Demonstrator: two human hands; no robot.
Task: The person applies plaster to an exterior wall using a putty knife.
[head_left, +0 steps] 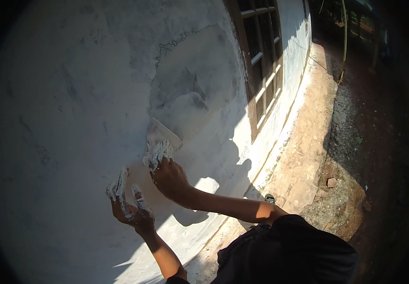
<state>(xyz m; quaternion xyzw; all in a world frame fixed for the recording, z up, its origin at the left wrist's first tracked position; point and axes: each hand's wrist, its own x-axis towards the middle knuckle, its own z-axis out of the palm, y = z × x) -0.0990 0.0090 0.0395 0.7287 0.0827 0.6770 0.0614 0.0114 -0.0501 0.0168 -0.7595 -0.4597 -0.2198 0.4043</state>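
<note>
My right hand is closed around a putty knife, its fingers smeared with white paste. The wide blade lies against the plastered wall, at the lower edge of a greyer, rough-edged patch. Below and to the left, my left hand is close to the wall with its thumb and fingers apart. Thick white paste coats those fingers, and no tool shows in them. Whether the left hand touches the wall, I cannot tell.
A brown-framed window with white bars is set in the wall to the upper right. Along the wall's foot runs a sunlit paved strip, bordered by gravelly ground with a loose stone. A thin pole stands at the far right.
</note>
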